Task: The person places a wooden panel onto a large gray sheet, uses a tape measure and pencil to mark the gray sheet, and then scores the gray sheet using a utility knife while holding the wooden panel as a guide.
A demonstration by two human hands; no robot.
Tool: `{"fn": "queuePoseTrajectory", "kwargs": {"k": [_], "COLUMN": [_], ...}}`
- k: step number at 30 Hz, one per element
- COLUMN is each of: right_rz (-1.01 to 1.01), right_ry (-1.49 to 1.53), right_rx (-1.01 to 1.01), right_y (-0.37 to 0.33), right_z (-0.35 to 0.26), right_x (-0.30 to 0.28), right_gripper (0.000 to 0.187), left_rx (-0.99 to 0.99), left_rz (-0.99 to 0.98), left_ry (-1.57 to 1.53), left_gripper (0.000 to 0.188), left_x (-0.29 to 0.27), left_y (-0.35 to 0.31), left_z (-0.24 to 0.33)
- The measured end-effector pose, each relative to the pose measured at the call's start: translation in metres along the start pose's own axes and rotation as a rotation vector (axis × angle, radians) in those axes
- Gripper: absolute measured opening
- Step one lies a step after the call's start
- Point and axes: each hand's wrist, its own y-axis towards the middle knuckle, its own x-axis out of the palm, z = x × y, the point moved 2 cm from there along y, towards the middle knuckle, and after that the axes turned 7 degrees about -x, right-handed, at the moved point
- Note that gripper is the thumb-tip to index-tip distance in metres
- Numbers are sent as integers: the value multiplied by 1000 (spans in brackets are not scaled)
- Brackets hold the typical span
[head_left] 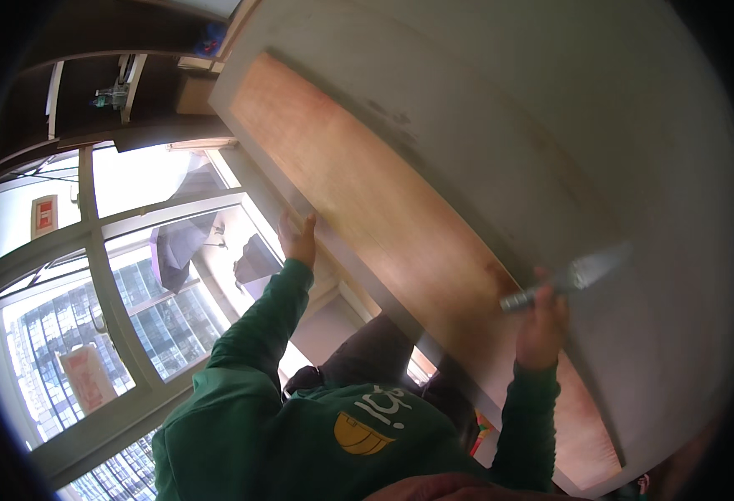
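A long reddish-brown wooden board lies slantwise along the near side of a grey tabletop. My left hand is at the tabletop's near edge, fingers apart and empty; I cannot tell whether it touches that edge. Closed around a hand tool is my right hand, over the board's far long edge toward its right end. The tool has a grey handle and a pale, flared head pointing away to the right over the grey surface. Motion blur hides whether it is a brush or a scraper.
Large framed windows fill the left side, with a folded dark umbrella by them. Dark shelves stand at the upper left, holding a clear bottle. Dark smudges mark the tabletop beyond the board.
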Motion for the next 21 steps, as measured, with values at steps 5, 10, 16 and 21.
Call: {"fn": "queuePoseTrajectory", "kwargs": {"k": [5, 10, 16, 21], "right_rz": [-275, -169, -256, -253], "right_ry": [-102, -105, -299, -318], "right_rx": [84, -26, 123, 92], "right_y": [76, 135, 147, 152], "right_z": [-9, 7, 22, 25], "right_x": [134, 215, 251, 259], "right_gripper": [36, 37, 38, 40], "left_rx": [99, 151, 30, 26], "left_rz": [-89, -225, -305, -323], "left_ry": [38, -34, -74, -93], "left_gripper": [74, 92, 98, 97], "left_x": [9, 17, 16, 12], "left_y": [28, 21, 18, 21], "left_z": [-17, 1, 26, 22]}}
